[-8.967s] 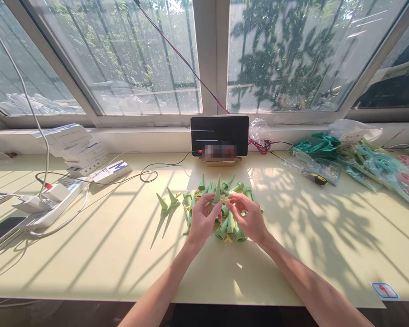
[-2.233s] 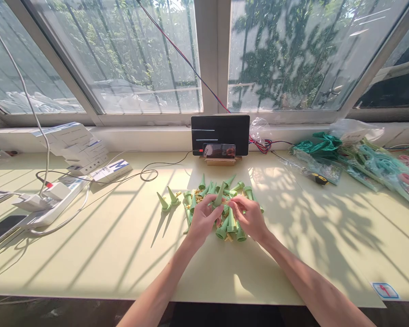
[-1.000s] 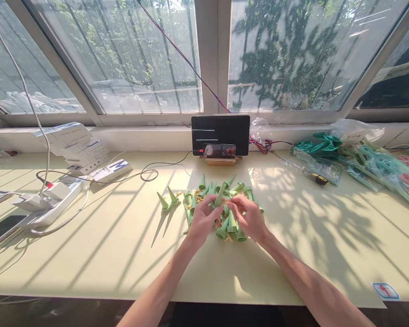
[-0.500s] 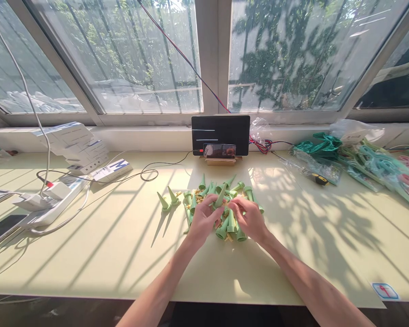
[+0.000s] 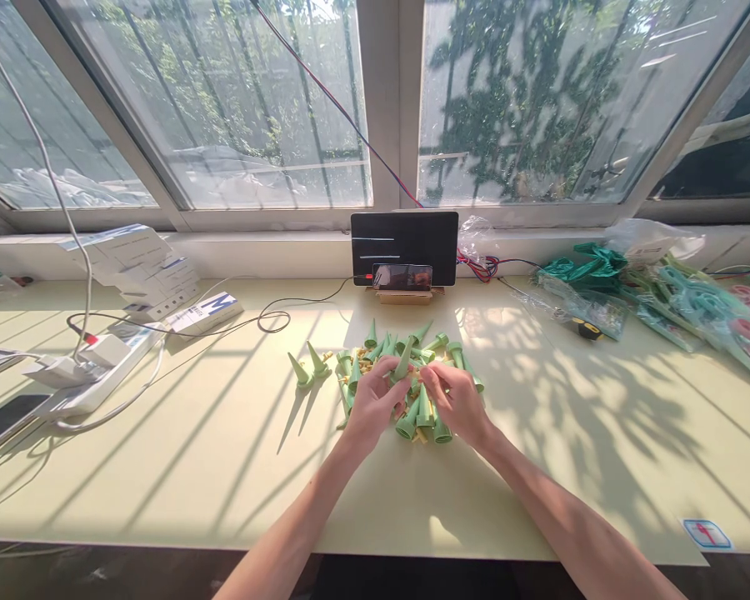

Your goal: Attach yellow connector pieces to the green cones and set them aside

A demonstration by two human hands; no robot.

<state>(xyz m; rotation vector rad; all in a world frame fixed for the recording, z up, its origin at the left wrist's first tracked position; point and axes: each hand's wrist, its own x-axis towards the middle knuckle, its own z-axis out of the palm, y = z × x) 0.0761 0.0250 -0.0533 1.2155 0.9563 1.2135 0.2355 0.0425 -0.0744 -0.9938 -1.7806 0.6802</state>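
Note:
A heap of green plastic cone spikes point(image 5: 441, 346) with small yellow parts lies in the middle of the pale yellow table point(image 5: 181, 450). My left hand point(image 5: 370, 408) grips one green cone point(image 5: 403, 358) above the heap, tip pointing up and away. My right hand point(image 5: 457, 402) pinches a small piece at the cone's base, too small to name. Two finished-looking cones point(image 5: 307, 369) stand upright just left of the heap.
A black tablet point(image 5: 404, 247) with a phone point(image 5: 402, 277) propped before it stands at the window sill. A power strip point(image 5: 93, 372), cables and boxes point(image 5: 138, 271) lie at the left. Bags of green and pink plastic goods point(image 5: 650, 300) fill the right back.
Nine seconds ago the cone stood upright in my left hand; now it is tilted right and held lower. Over the last second both hands hardly shift.

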